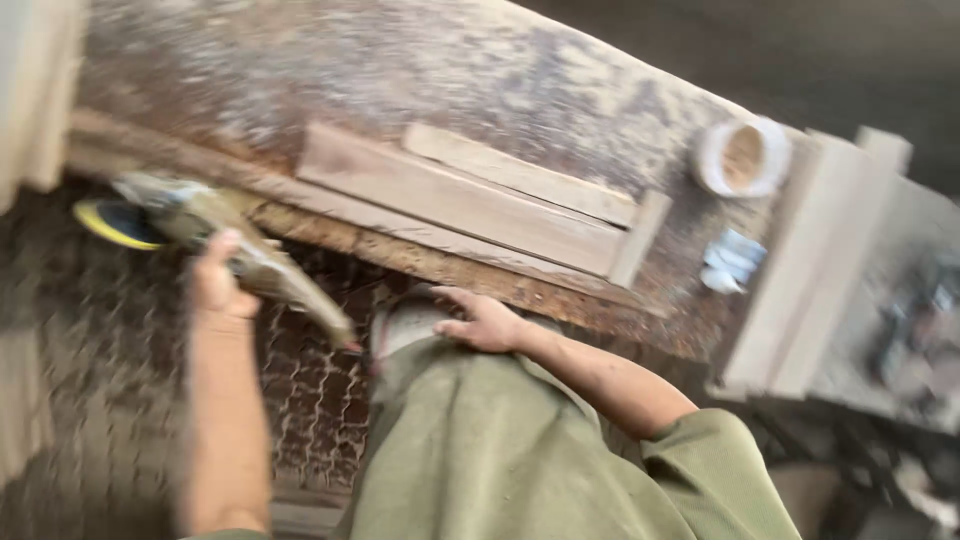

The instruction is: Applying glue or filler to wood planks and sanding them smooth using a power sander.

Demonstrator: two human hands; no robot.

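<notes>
My left hand (218,280) is wrapped around the body of a dusty power sander (215,235), whose yellow disc (118,222) points away at the left. The tool hangs over the floor, below the edge of the workbench (330,70). My right hand (487,322) lies flat on the green cloth (480,440) of my clothing, right by the bench's worn front edge, with nothing in it. Two flat wooden boards (470,200) lie side by side on the bench just beyond that hand. The whole view is motion-blurred.
A white round container (742,157) holding sawdust stands at the bench's right end, with a small blue-and-white object (732,262) near it. A pale plank (805,270) leans at the right. Patterned paving (100,360) covers the floor. Dark clutter (920,340) sits far right.
</notes>
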